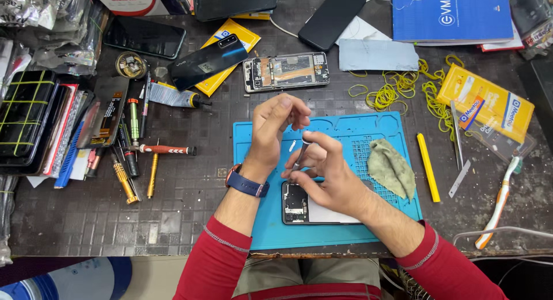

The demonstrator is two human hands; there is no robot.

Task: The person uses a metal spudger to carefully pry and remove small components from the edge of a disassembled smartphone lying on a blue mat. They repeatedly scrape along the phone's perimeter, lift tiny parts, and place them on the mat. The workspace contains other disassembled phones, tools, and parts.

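My left hand (275,129), with a blue watch on the wrist, is raised over the blue work mat (345,130), its fingertips pinched together near a tiny whitish piece. My right hand (322,173) holds a slim grey tool (302,153), probably tweezers, tip up toward the left fingers. Under the right hand lies an opened phone (305,208) with its circuit board showing. A crumpled green cloth (391,167) sits on the mat's right side.
Screwdrivers (151,161) and tools lie left of the mat. Behind it are an opened phone frame (286,71), a dark phone (206,62) and a glue tube (173,96). Yellow rubber bands (397,89), a yellow stick (428,166), a toothbrush (498,199) and a blue box (452,14) are on the right.
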